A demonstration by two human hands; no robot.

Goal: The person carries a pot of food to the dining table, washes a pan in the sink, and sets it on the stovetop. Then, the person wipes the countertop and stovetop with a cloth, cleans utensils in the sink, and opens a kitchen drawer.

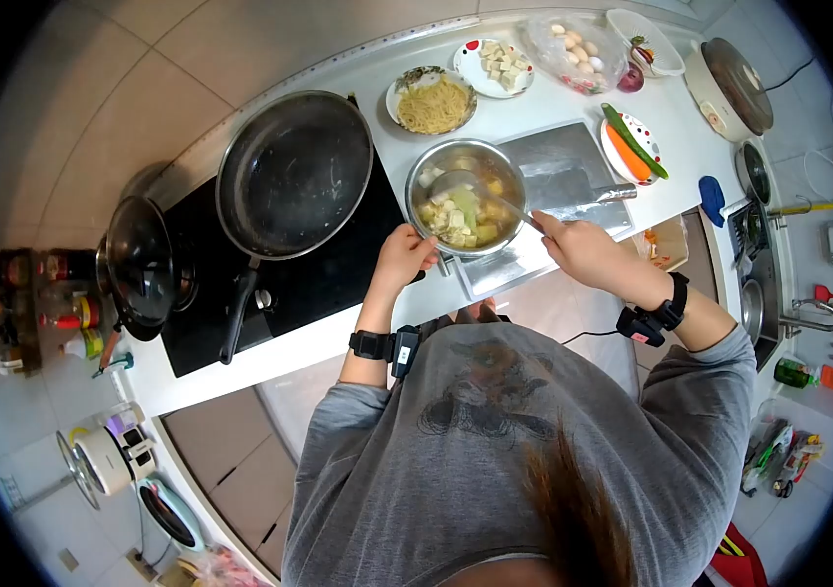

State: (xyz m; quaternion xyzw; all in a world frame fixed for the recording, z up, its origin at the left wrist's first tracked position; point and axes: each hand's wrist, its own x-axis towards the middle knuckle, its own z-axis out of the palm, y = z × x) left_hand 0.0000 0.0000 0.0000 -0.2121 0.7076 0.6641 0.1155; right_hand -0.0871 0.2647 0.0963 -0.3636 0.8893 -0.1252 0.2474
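Observation:
A stainless steel bowl (455,150) stands by the counter's front edge, holding broth with pale cubes and light green chunks. My left hand (403,259) is closed on the bowl's near left rim, thumb and fingers pinching it. In my right hand (578,252) is the handle of a metal ladle (506,203). The ladle's head dips into the food inside the bowl. Under and beside the bowl lies a shiny metal board (553,161), and a knife or cleaver with a silvery handle (616,194) rests on it.
Left of the bowl, a large frying pan (295,176) sits on the black cooktop (191,323) near a lidded pot (138,259). Behind are a bowl of noodles (433,105), a plate of white cubes (495,68) and bagged eggs (578,49). A plate holds a cucumber (634,142) and carrot (625,152).

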